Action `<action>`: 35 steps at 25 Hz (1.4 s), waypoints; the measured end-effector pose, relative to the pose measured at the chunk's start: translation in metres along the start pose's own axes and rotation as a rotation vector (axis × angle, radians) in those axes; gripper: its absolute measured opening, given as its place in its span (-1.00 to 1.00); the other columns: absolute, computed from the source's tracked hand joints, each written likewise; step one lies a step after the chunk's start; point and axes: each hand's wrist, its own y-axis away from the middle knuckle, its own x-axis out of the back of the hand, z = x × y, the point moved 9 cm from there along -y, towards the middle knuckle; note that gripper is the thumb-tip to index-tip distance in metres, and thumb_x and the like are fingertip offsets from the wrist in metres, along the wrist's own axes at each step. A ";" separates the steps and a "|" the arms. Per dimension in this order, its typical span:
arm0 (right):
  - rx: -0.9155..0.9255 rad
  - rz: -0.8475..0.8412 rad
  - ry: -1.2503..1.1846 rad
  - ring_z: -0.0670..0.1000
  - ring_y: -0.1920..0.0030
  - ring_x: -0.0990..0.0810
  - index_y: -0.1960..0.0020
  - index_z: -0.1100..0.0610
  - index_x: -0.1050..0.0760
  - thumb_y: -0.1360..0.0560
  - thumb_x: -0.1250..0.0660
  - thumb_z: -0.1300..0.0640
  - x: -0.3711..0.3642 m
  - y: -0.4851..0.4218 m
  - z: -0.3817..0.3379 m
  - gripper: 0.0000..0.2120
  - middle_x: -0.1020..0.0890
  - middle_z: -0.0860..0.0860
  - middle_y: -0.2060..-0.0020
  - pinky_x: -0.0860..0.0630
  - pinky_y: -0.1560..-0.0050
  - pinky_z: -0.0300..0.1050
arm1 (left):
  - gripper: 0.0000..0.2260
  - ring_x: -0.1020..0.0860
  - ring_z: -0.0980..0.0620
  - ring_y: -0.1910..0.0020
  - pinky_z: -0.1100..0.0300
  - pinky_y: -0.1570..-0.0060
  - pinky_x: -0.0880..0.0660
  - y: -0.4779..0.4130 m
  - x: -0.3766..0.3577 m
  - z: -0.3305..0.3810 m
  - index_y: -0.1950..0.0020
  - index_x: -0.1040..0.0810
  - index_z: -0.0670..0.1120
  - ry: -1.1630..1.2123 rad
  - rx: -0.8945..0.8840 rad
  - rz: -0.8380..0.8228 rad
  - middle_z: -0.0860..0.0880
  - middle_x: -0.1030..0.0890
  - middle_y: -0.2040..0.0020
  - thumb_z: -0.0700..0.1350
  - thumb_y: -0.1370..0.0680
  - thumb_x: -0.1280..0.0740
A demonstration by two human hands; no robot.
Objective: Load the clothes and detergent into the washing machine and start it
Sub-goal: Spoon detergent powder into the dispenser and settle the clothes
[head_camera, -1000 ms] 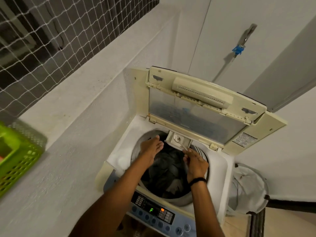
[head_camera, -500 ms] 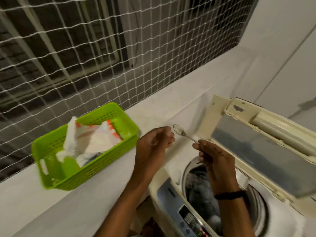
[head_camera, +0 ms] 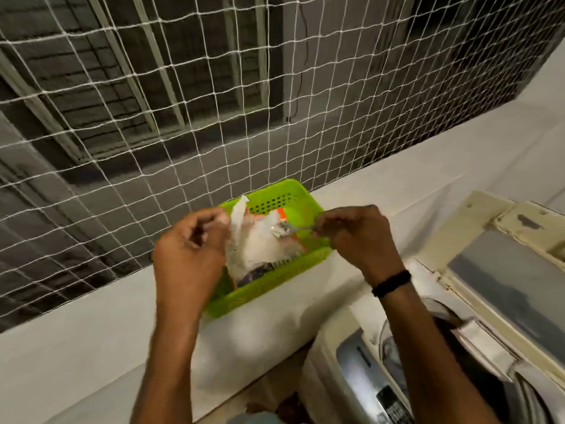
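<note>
The detergent pouch (head_camera: 253, 249) stands in the green basket (head_camera: 293, 197) on the ledge (head_camera: 91, 332): soft, floppy, best held by its rim. The left hand (head_camera: 189, 249) pinches that rim; the right hand (head_camera: 354, 237) is clamped on a spoon (head_camera: 282, 229) over its mouth.

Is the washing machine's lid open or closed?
Open. The lid stands tipped up at the back, and the drum below it shows.
</note>
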 end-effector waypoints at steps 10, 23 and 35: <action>-0.110 -0.148 0.642 0.23 -0.14 -0.57 -0.06 0.04 -0.66 -0.42 -0.31 -0.08 -0.071 -0.044 0.003 -0.69 -0.60 0.08 -0.10 -0.49 -0.12 -0.06 | -0.89 -0.66 -0.02 0.21 0.24 0.23 -0.60 -0.030 0.027 -0.021 0.14 -0.65 0.14 -0.127 0.038 -0.019 -0.01 -0.69 0.21 -0.07 -0.53 -0.41; -0.398 -0.238 -0.073 -0.03 0.52 -0.48 0.22 0.30 -0.68 -0.39 -0.38 0.30 -0.050 -0.039 0.019 -0.89 -0.71 0.16 0.34 -0.47 0.48 -0.22 | -0.79 -0.69 -0.05 0.17 -0.15 0.14 -0.63 -0.030 0.013 -0.017 0.05 -0.67 0.19 -0.111 0.016 -0.089 0.04 -0.71 0.21 0.20 -0.43 -0.33; -0.469 -0.094 -0.437 -0.09 0.48 -0.39 0.13 0.29 -0.68 -0.48 -0.36 0.38 0.025 -0.006 0.039 -0.88 -0.70 0.16 0.31 -0.41 0.51 -0.29 | -0.89 -0.70 0.03 0.15 0.22 0.11 -0.63 -0.009 -0.015 0.020 0.08 -0.66 0.10 0.041 -0.022 -0.068 0.01 -0.71 0.17 -0.11 -0.55 -0.39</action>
